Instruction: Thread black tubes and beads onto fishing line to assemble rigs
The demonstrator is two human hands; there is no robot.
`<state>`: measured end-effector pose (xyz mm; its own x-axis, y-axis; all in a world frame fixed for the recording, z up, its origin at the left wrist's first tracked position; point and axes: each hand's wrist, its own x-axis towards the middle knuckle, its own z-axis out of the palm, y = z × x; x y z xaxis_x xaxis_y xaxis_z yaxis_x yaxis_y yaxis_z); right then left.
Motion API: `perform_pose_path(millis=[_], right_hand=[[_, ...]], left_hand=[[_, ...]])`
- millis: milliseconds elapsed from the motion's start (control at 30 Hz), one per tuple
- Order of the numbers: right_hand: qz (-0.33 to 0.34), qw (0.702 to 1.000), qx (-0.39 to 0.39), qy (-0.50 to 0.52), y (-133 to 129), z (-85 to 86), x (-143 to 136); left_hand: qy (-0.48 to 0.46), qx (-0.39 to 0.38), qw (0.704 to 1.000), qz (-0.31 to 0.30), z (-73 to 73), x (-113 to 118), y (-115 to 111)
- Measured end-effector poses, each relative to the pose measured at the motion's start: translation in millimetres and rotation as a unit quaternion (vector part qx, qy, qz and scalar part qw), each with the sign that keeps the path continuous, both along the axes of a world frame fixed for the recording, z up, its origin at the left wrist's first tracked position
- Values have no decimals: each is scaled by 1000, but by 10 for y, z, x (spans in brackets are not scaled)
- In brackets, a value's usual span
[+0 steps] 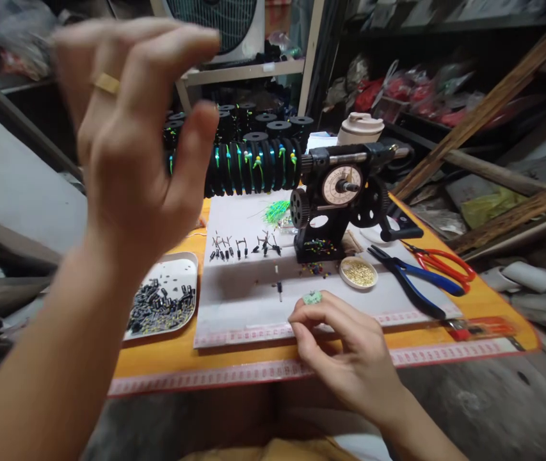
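My left hand [131,134] is raised at the upper left, a gold ring on one finger. Its thumb stands apart from the bent fingers, and nothing shows between them. Behind it runs a row of black spools [253,166] with blue and green line, mounted on a black hand-crank winder [344,192] with a round dial. Low over the front of the white board [234,301], my right hand [344,346] has thumb and index tip pinched together; anything between them is too small to make out. A small black part [280,289] lies on the board just beyond those fingertips.
A white tray [196,282] of small black parts is at the left. Several black pieces with wires [241,248] lie on the board. A dish of gold bits [358,273], blue-handled pliers [411,282], red-handled scissors [450,266] and a cutter [488,328] are on the right.
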<state>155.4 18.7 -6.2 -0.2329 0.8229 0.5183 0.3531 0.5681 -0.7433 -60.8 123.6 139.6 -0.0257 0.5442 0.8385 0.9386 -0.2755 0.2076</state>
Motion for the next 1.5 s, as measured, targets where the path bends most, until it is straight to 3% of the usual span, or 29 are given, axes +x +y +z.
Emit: perform_pose_path(millis=[67, 100, 167, 233, 300, 467, 600, 700, 833, 967, 1067, 1233, 1367, 1500], right_hand=[[-2, 1000, -12, 1, -11, -16, 6], [-1, 1000, -17, 1, -16, -23, 9], [0, 1000, -21, 0, -22, -31, 15], [0, 1000, -19, -2, -22, -35, 23], [-8, 1000, -24, -2, -17, -38, 36], [-15, 994, -97, 41, -21, -67, 88], [-2, 983, -158, 94, -42, -92, 105], [6, 978, -173, 119, -49, -92, 100], [2, 976, -171, 136, -54, -79, 106], [-8, 979, -156, 131, -69, -52, 121], [3, 981, -149, 122, -81, -18, 121], [-6, 990, -113, 87, -76, -3, 157], [-42, 999, -22, -18, -52, -59, 215], [-31, 990, 74, -118, -27, -132, 218]], left_hand=[[216, -92, 968, -90, 304, 17, 315], [242, -127, 959, -78, 380, 34, 425], [243, -249, 935, -63, 401, 74, 527], [221, -309, 924, -32, 316, 114, 491], [204, -301, 931, -12, 211, 156, 392], [170, -206, 964, 9, 51, 222, 272], [194, -82, 975, -76, -143, 204, 79], [192, 27, 968, -160, -475, 213, -330], [35, -72, 970, -230, -1030, 291, -872], [-36, -133, 966, -218, -1374, 400, -1064], [-60, -138, 965, -217, -1432, 469, -1072], [-67, -147, 949, -271, -1370, 459, -1083], [-96, -193, 928, -304, -1375, 366, -1102], [-90, -228, 917, -314, -1441, 331, -1106]])
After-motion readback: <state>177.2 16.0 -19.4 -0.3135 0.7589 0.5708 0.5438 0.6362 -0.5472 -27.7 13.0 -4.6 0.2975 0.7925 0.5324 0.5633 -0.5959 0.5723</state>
